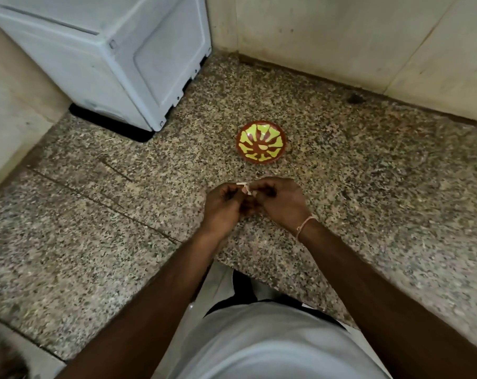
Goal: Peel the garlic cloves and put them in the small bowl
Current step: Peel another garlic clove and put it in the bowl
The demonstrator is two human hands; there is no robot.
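Both hands meet just above the speckled desk (95,242), near the small bowl (261,140). The left hand (223,206) and right hand (279,201) pinch a garlic clove (246,190) between curled fingertips, a pale strip of skin sticking up. The clove looks light, firm and slippery once bared; its papery skin tears easily, best nipped at the tip. One peeled clove seems to lie in the bowl. No writing is legible.
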